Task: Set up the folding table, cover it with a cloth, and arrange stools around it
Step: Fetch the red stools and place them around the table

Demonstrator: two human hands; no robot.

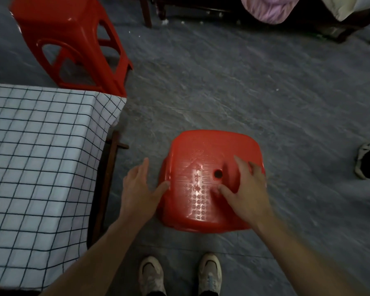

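A square red plastic stool (212,182) is set on the grey floor (222,92) beside the table (112,163) draped in a white, black-gridded cloth (41,157). Both hands are held open: the left hand (140,189) at its edge, the right hand (247,189) over its seat. Its embossed characters (198,178) cannot be read.

Near stool (201,212): red moulded plastic, glossy, with light glare on the seat. The seat carries a raised pattern of fine lines and small flower marks. Far stool (73,39): the same red plastic, glossy and smooth. Cloth (41,157): white woven fabric with thin dark grid lines, matt, softly creased at the corner. Table frame (113,159): dark brown wood, dull finish. Floor (244,92): grey, stone-like, matt, with a streaked, rough-looking grain.
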